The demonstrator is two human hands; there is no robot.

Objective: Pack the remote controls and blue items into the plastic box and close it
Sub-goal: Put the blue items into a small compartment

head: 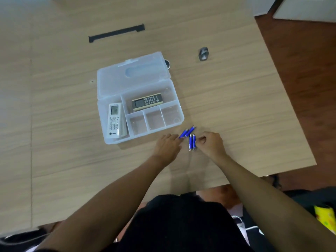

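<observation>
Head view, nearest first: both hands rest on the table (236, 110) around four blue items (190, 138). The left hand (168, 145) lies fairly flat, fingertips touching the left pair; the right hand (211, 143) is loosely curled beside the right pair (whether it grips one I cannot tell). Best gather all four together, then drop them into a small empty compartment. Just beyond sits the open plastic box (140, 104), holding a white remote (114, 120) and a dark remote (147, 101). A dark round thing behind the lid is mostly hidden.
</observation>
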